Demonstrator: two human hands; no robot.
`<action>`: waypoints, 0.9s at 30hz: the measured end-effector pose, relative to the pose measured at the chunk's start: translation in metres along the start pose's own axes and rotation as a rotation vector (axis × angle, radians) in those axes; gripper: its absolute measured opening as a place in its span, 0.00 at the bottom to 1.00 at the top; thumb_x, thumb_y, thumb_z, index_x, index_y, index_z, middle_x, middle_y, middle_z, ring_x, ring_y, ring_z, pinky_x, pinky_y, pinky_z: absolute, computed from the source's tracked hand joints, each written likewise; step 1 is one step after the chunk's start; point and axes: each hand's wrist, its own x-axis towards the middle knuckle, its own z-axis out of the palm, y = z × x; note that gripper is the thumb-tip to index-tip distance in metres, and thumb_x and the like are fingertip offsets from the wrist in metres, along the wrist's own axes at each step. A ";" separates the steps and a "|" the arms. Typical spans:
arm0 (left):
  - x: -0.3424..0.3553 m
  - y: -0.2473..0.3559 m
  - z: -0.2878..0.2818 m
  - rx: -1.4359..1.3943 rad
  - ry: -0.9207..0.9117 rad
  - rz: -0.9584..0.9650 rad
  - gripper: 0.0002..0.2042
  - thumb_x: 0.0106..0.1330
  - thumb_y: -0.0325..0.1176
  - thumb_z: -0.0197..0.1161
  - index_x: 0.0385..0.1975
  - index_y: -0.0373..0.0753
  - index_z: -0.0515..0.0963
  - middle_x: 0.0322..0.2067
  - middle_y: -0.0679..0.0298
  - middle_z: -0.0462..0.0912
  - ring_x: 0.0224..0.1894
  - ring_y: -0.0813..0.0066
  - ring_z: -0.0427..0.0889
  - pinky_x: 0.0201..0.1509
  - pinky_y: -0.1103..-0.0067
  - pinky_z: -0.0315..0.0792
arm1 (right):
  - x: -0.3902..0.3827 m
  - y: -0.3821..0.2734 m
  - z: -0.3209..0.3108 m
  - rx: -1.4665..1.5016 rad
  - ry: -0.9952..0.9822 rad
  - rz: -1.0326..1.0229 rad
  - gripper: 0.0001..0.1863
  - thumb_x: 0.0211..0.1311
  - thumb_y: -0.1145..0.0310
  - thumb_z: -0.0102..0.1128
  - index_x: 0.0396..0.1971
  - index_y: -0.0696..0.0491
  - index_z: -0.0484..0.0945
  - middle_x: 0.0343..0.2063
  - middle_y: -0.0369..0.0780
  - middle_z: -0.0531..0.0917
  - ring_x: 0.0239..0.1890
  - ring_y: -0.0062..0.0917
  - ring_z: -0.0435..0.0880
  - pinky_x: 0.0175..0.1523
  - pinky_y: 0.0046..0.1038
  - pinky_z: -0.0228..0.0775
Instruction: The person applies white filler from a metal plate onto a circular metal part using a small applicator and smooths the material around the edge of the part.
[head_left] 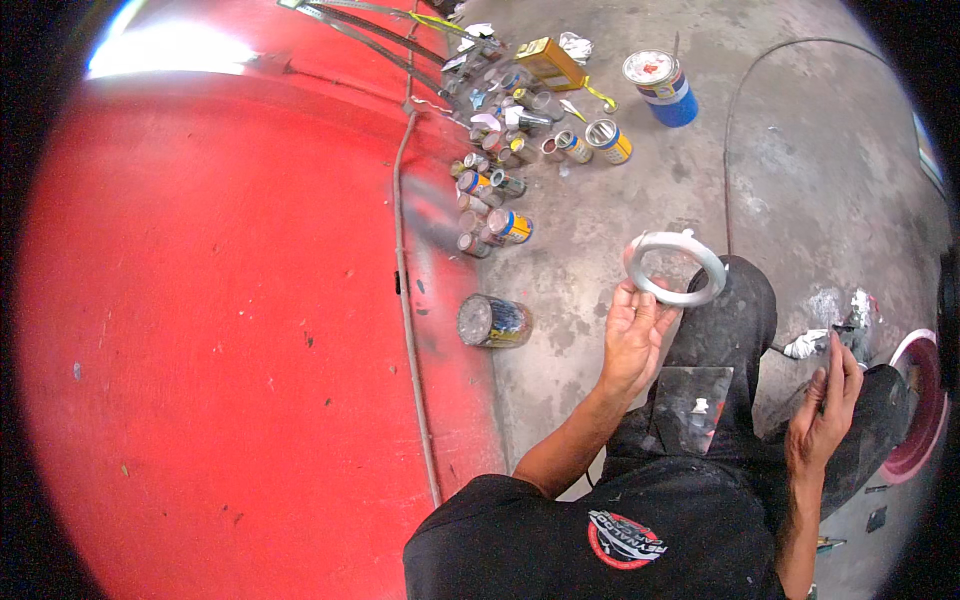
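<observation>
My left hand (634,340) grips the lower edge of a silver-grey ring (708,258), thumb in front, and holds it up above my left knee. Small tabs stick out from the ring's rim. My right hand (824,415) is raised over my right thigh, its fingers stretched upward and apart from the ring. A dark shape shows by its fingertips; whether the hand touches it cannot be made out. On my lap rests a dark flat plate (678,425) with a dab of white paste (701,405) on it.
A red wall (220,330) with a pipe runs along the left. Several paint cans (510,227) crowd its foot, with a stained can (494,321) nearer me. A blue-and-white bucket (662,90) stands farther off. A hose (728,150) crosses the floor. At right are a white rag (804,345) and a pink-rimmed tub (940,400).
</observation>
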 end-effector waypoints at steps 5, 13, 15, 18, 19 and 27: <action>-0.005 0.008 0.008 0.012 -0.022 -0.153 0.13 0.72 0.31 0.48 0.53 0.36 0.64 0.41 0.63 0.76 0.41 0.74 0.80 0.44 0.73 0.81 | 0.005 -0.012 -0.007 0.011 -0.041 -0.151 0.21 0.55 0.82 0.52 0.51 0.59 0.75 0.45 0.46 0.76 0.50 0.37 0.73 0.58 0.34 0.63; -0.014 0.006 0.012 0.103 -0.027 -0.227 0.14 0.72 0.33 0.50 0.52 0.32 0.67 0.40 0.60 0.78 0.39 0.72 0.82 0.40 0.72 0.82 | 0.020 -0.031 -0.003 0.111 -0.025 -0.317 0.21 0.49 0.85 0.56 0.47 0.60 0.77 0.42 0.45 0.79 0.45 0.37 0.75 0.52 0.33 0.67; -0.018 0.007 0.017 0.122 -0.030 -0.261 0.15 0.72 0.33 0.49 0.53 0.31 0.67 0.40 0.60 0.77 0.39 0.72 0.81 0.41 0.72 0.82 | 0.020 -0.033 -0.003 0.138 -0.053 -0.320 0.21 0.48 0.86 0.56 0.47 0.60 0.77 0.42 0.45 0.79 0.44 0.37 0.76 0.51 0.32 0.67; -0.022 0.007 0.017 0.118 -0.053 -0.291 0.14 0.71 0.32 0.50 0.51 0.31 0.68 0.40 0.60 0.78 0.38 0.72 0.82 0.40 0.72 0.83 | 0.017 -0.033 0.001 0.151 -0.048 -0.309 0.21 0.49 0.85 0.57 0.46 0.60 0.77 0.42 0.44 0.79 0.44 0.36 0.76 0.51 0.31 0.68; -0.023 0.006 0.017 0.112 -0.048 -0.301 0.13 0.71 0.32 0.51 0.51 0.32 0.68 0.39 0.59 0.78 0.38 0.72 0.82 0.40 0.72 0.83 | 0.016 -0.034 0.001 0.160 -0.050 -0.309 0.20 0.49 0.85 0.57 0.46 0.60 0.77 0.42 0.44 0.79 0.44 0.36 0.76 0.50 0.31 0.68; -0.024 0.006 0.018 0.098 -0.059 -0.301 0.14 0.71 0.31 0.51 0.52 0.30 0.67 0.40 0.58 0.79 0.38 0.71 0.82 0.39 0.73 0.83 | 0.015 -0.037 0.005 0.125 -0.075 -0.389 0.20 0.47 0.85 0.58 0.45 0.61 0.78 0.42 0.44 0.79 0.42 0.36 0.77 0.48 0.32 0.69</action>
